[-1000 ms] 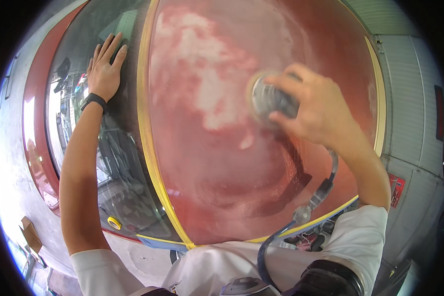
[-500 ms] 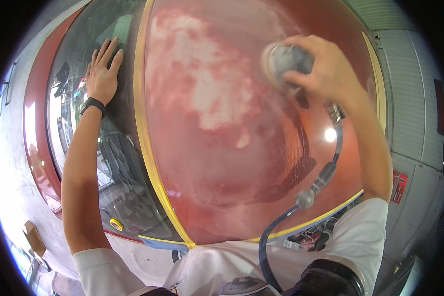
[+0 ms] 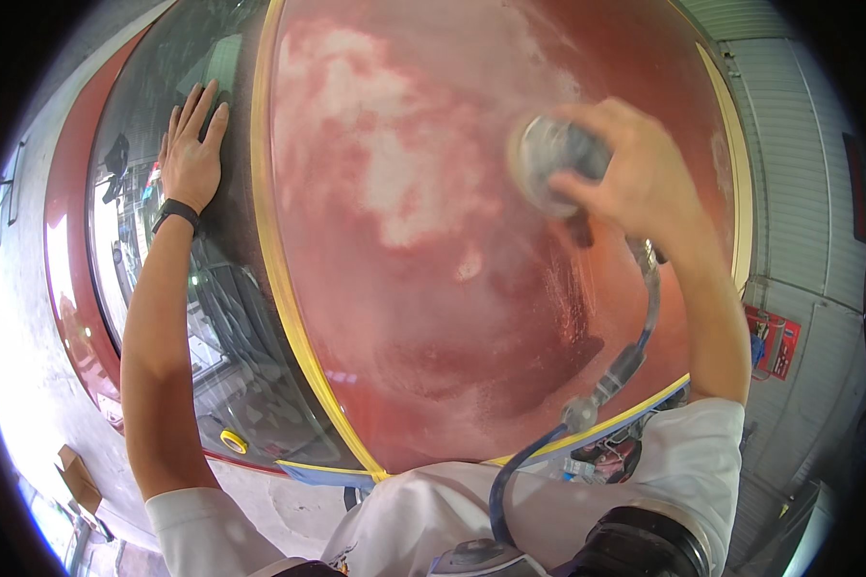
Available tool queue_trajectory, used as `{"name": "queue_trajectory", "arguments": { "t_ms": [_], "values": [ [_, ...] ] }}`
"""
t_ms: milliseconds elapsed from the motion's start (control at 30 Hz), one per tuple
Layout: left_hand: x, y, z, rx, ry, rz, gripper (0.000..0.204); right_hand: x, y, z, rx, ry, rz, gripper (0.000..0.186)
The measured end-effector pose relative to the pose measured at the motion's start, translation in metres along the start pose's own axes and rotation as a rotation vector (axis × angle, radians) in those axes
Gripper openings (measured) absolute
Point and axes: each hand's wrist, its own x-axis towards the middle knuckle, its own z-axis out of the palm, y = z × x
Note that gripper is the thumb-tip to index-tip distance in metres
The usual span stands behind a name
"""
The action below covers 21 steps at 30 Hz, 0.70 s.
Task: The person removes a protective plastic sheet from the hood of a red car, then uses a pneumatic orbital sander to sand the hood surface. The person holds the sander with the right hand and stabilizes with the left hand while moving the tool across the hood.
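My right hand [image 3: 640, 173] grips an orbital sander [image 3: 553, 163] from above, its fingers wrapped round the tool's body. The sander's pad lies against the red car hood [image 3: 433, 327], right of a cloudy pale patch [image 3: 404, 183] worn into the paint; its edge is blurred. From the tool a dark air hose [image 3: 619, 373] with clear fittings runs down across the hood to my waist. My left hand [image 3: 192, 159] lies flat on the dark windshield [image 3: 231, 317], fingers stretched out, with a black band at the wrist. Nothing is in it.
Yellow masking tape [image 3: 289, 288] lines the border between windshield and hood. A yellow tape roll [image 3: 233, 441] rests low on the glass. Engine parts [image 3: 611, 457] show beyond the hood's near edge. A red rectangular item [image 3: 775, 344] is by the panelled wall; a cardboard box [image 3: 80, 478] stands lower left.
My right hand has drawn the sander a little nearer to me across the hood, and the hose has shifted with it. The left hand stays flat on the glass. The view has tilted slightly.
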Motion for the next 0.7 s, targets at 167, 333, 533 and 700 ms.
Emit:
{"name": "queue_trajectory", "arguments": {
  "t_ms": [167,333,533,700],
  "values": [
    [-0.003,0.001,0.000,0.006,0.018,0.008,0.065,0.038,0.036,-0.015,0.011,0.051,0.181,0.057],
    [-0.001,0.001,-0.001,-0.018,-0.007,0.001,0.066,-0.021,-0.023,0.003,0.018,-0.036,-0.147,0.056],
    [-0.002,0.004,-0.007,-0.007,-0.017,-0.010,0.065,-0.032,-0.062,0.016,0.001,-0.111,-0.205,0.061],
    [-0.005,0.006,-0.008,-0.009,-0.005,-0.004,0.064,0.083,0.002,-0.010,-0.034,0.088,-0.119,0.061]
  ]
}}
